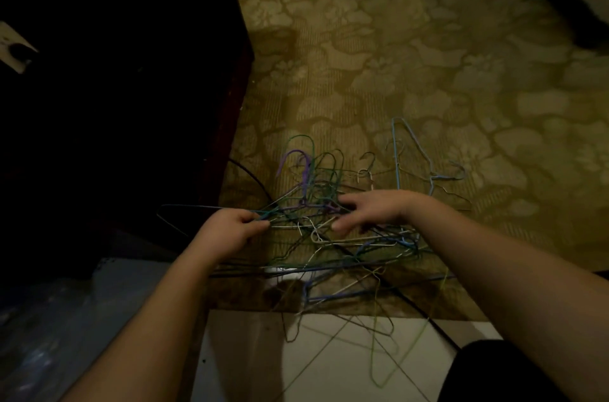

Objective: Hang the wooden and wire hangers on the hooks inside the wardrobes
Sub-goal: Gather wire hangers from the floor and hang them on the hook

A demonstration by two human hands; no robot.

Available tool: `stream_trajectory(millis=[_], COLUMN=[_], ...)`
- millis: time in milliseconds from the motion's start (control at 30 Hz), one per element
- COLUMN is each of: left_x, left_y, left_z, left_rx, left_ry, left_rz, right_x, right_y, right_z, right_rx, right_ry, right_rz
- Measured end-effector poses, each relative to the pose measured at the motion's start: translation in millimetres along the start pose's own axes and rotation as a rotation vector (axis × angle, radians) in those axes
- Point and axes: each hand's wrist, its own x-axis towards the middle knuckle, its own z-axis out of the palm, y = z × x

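On carpet (412, 55) at 6 o'clock lies wire hangers (329, 237) pile. My left hand (227, 230) pinches one wire; right hand (369, 210) spread loose above. Risk: pulling w/ hooks interlocked drags whole tangle.

Two bare forearms come in from the bottom edge, no sleeves visible anywhere up to the frame border, so short sleeves or none; can't tell which. Left hand (227, 230) and right hand (372, 209) both bare: no gloves, no rings, no watch or wristband seen. Nails short, as far as the dim light lets one judge. Bottom right corner: a dark, rounded mass, prob. the person's knee or thigh in black clothing (501, 372); fabric plain, no pattern or seam made out. Rest of body out of view.
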Motion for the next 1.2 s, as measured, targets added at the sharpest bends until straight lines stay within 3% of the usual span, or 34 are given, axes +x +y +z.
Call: stream_trajectory(millis=[133,200,333,533,667,1000,1200], left_x=[6,8,11,5,1,-10,-16], left_y=[4,5,10,10,18,37,46], left_z=[8,12,14,11,12,19,19], left_rx=[0.0,-0.002,-0.01,-0.178,-0.063,0.458,0.395], left_ry=[-0.015,-0.031,-0.054,-0.025,0.03,0.319,0.728], left_rz=[-0.016,-0.019,-0.016,-0.056,-0.01,0.219,0.578], right_x=[9,11,-3,5,3,-19,-33], right_y=[2,7,4,-13,-13,-3,8], right_z=[14,17,14,28,20,-8,-23], right_rx=[-0.31,-0.314,-0.126,-0.492,-0.451,-0.361,-0.319], right_ry=[0.193,0.245,0.188,0.512,0.554,0.519,0.569], right_rz=[0.019,0.036,0.012,0.077,0.055,0.045,0.07])
